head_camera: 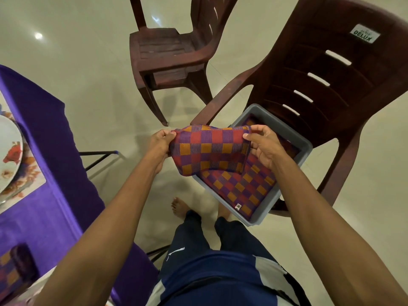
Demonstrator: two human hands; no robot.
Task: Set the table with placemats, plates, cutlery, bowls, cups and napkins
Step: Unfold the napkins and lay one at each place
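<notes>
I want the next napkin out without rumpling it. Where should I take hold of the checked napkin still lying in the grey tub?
Probably at its near edge, by the small label. The napkin in the tub lies flat in the grey tub, so come from above on your own side, where nothing covers it; the held napkin overhangs its far end.

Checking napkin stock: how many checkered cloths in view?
3: one held by left hand and right hand, one in the grey bin, one at the table's near corner. More may lie underneath.
</notes>
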